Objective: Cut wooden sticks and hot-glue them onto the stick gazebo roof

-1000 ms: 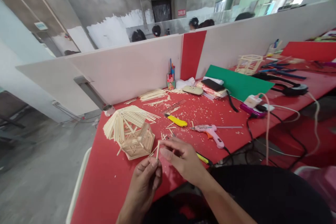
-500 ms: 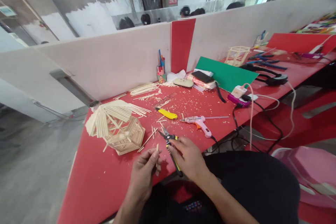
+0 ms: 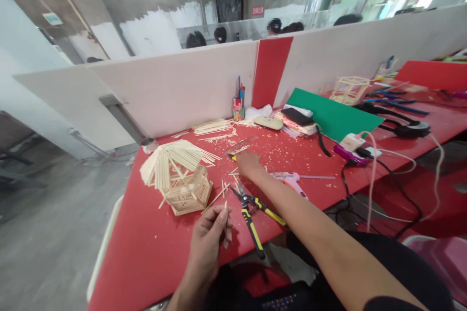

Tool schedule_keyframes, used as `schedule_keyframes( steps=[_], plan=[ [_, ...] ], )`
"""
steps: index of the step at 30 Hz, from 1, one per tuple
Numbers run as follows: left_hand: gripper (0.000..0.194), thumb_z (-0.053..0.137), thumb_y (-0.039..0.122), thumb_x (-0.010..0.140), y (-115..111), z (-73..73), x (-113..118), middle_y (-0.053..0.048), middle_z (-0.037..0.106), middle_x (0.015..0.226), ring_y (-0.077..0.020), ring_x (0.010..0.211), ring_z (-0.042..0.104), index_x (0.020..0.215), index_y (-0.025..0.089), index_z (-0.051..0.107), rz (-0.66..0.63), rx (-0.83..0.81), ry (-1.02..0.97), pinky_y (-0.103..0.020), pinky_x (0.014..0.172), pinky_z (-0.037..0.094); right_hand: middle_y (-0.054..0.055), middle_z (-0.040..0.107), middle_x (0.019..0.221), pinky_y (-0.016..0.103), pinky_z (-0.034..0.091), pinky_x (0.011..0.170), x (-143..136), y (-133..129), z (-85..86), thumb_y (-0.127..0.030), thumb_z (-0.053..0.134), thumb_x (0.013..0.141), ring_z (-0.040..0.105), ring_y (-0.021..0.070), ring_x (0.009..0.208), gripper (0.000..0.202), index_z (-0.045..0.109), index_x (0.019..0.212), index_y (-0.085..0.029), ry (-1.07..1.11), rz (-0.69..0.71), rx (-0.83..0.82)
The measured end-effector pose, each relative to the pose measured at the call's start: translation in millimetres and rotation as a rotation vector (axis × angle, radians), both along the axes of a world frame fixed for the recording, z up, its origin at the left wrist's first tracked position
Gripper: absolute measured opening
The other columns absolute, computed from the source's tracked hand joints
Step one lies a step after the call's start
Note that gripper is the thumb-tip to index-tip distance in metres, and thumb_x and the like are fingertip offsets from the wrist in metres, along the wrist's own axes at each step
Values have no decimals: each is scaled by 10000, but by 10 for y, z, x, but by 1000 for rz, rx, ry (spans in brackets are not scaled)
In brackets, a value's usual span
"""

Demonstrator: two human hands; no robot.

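Note:
My left hand point(image 3: 210, 233) pinches a short wooden stick point(image 3: 225, 205) between thumb and fingers, just above the front of the red table. Farther out, my right hand point(image 3: 248, 163) is closed over the yellow utility knife point(image 3: 234, 157); only the knife's front end shows. Between the hands lie cutting pliers point(image 3: 251, 214) with black and yellow handles, their jaws and handles apart. A model house of wooden sticks point(image 3: 188, 192) with a slatted, partly covered roof point(image 3: 171, 158) stands left of my left hand. Behind my right forearm lies a pink glue gun point(image 3: 292, 182), partly hidden.
Loose sticks point(image 3: 213, 127) lie along the white partition point(image 3: 182, 92), near a pen cup point(image 3: 239, 109) and a glasses case point(image 3: 269, 123). A green board point(image 3: 335, 115) leans behind a purple power strip point(image 3: 350, 155) with cables. Stick scraps litter the red table point(image 3: 127, 252).
My right hand has let go of the pliers, which now lie spread on the table, and has reached forward onto the utility knife. My left hand still holds the stick. The view has shifted left.

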State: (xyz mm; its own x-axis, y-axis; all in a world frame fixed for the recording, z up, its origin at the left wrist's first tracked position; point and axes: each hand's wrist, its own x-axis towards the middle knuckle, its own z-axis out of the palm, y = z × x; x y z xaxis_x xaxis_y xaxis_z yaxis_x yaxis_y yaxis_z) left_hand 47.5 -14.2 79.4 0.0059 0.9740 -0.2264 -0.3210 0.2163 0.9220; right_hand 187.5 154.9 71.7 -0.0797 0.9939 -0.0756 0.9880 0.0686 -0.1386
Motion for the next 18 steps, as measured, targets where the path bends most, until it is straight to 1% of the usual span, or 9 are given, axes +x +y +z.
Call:
schedule_keyframes(
  steps=[3,5,7,8,10,11,13,15,18],
  plan=[
    [307,751,404,672,6,13,-43,41,559,550,-28,385,434,786,134,660,40,-1,4,-128,344,324,73,562,1169,408,505,820,14,57,47,-351,547,888,582,194,977,335,535,1168,-167,5,11,-7],
    [309,759,403,661,23,4,-61,40,566,554,-28,387,438,778,136,658,70,8,5,-128,350,333,93,570,1160,396,501,819,89,-79,119,-339,508,910,589,200,974,329,526,1186,-161,33,19,36],
    [294,757,396,665,47,-19,-66,35,581,575,-27,392,448,767,141,653,90,26,3,-130,357,343,139,590,1143,361,481,831,186,-356,184,-301,385,957,599,218,992,342,486,1247,-150,72,35,100],
    [283,752,392,673,61,-35,-64,33,588,588,-28,394,454,764,144,651,91,33,0,-132,360,348,135,608,1122,340,470,841,230,-539,200,-295,319,974,602,213,1000,362,457,1281,-163,98,50,128],
    [260,740,382,690,91,-71,-49,32,590,594,-29,390,459,757,147,649,72,36,-9,-135,360,349,91,595,1197,296,445,888,297,-951,184,-345,239,989,574,179,1072,394,416,1319,-224,165,100,179],
    [252,737,376,696,106,-89,-36,34,584,583,-30,386,458,754,148,648,57,32,-11,-136,359,347,88,599,1196,296,447,884,318,-1157,155,-362,247,985,574,180,1072,401,428,1313,-219,281,134,268],
    [243,734,369,699,132,-120,-6,36,575,559,-33,380,453,749,146,650,24,23,-12,-138,358,344,81,645,1060,290,478,792,344,-1512,81,-362,268,977,612,178,942,412,441,1316,-205,395,214,357],
    [241,733,366,700,148,-142,26,35,568,535,-35,379,451,738,142,652,-5,26,-10,-139,362,343,69,645,919,286,481,694,363,-1740,24,-358,303,969,610,177,815,416,451,1325,-203,394,271,408],
    [235,729,362,704,146,-152,58,33,568,514,-37,383,451,732,139,659,-23,37,-6,-138,376,349,62,619,854,280,462,634,399,-1843,16,-363,338,961,583,170,742,413,482,1316,-205,338,317,463]
  ],
)
